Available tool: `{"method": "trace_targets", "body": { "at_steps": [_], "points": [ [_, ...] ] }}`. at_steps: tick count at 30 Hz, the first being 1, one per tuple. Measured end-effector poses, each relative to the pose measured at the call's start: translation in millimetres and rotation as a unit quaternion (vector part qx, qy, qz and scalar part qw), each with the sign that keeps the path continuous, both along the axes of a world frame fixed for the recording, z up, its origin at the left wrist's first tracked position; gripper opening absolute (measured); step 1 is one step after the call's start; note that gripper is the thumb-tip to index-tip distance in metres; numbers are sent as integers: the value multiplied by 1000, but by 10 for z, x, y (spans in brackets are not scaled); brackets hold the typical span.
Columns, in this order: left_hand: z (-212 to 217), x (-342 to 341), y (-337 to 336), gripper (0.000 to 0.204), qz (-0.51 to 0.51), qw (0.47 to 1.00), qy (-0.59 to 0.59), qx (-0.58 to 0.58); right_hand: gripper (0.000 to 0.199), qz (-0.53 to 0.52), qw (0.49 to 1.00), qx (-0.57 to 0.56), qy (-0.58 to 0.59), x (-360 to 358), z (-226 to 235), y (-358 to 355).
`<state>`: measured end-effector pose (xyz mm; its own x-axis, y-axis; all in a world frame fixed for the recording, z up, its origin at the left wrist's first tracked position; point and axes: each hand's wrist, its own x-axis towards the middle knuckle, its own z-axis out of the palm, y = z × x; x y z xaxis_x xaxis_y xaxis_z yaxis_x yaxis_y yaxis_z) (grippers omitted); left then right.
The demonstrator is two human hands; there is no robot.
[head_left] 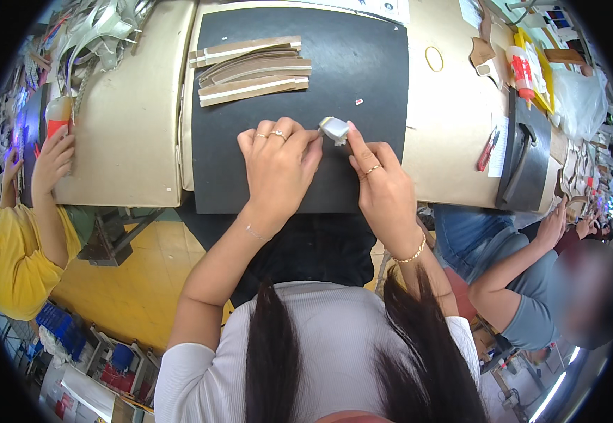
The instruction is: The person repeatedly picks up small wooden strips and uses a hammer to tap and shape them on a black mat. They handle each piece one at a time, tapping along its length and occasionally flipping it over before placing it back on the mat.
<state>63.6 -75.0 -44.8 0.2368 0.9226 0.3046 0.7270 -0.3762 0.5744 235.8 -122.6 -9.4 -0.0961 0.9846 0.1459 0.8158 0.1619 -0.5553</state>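
We log the left hand [276, 158] pinching a small grey-white piece [333, 129] narrowly, upper middle, over the black mat [250, 151]; the right hand [385, 183] has an index tip at its edge, grip unclear. Looks like two-handed handling; next move likely needs steady fingertips.

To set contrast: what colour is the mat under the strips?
The mat is near-black; best seen in head view.

Long dark hair [272, 352] fell over a white, ribbed, short-sleeved top [334, 338]; the lower garment [313, 254] was black. The left hand [276, 166] had two rings [278, 133] and a thin wrist bracelet [258, 234], the right hand [387, 190] a ring [372, 169] and gold chain bracelet [413, 252].
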Motion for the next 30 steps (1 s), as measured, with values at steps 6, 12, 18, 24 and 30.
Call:
{"method": "trace_targets", "body": {
  "at_steps": [6, 12, 18, 24, 30],
  "points": [
    [34, -97, -33, 11, 0, 999, -21, -34, 54, -9, 1000, -16, -17, 32, 4, -21],
    [24, -85, -11, 9, 2, 998, -33, -56, 53, -13, 1000, -12, -8, 17, -8, -16],
    [58, -64, -8, 7, 10, 996, -29, -82, 53, -9, 1000, 13, 22, 24, 92, -40],
    [48, -35, -28, 7, 19, 997, -24, -72, 54, 12, 999, -44, 3, -64, 131, -22],
    [20, -16, -49, 7, 29, 998, -17, -60, 55, -6, 996, 72, 53, -44, 158, -56]
  ]
}}
